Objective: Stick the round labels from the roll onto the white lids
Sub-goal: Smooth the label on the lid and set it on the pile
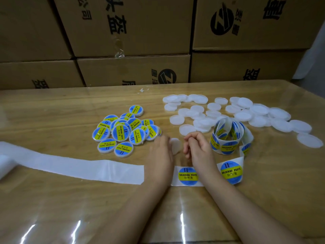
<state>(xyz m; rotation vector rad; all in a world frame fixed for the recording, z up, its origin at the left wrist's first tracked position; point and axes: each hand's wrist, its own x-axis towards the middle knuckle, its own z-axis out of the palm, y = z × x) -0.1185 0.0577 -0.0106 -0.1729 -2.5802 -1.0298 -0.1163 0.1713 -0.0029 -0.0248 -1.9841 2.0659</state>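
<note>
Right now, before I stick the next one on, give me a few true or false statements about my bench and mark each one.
1. The labelled lids lie in a pile to the left of the plain white lids. True.
2. The label roll stands left of the labelled pile. False: it stands on the right, among the plain lids, just beyond the right hand.
3. The backing strip running left from the left hand carries a row of labels. False: that stretch is bare.
4. The round label between the forearms reads SOLDERING PASTE. True.
5. Cardboard boxes are stacked behind the table. True.
</note>
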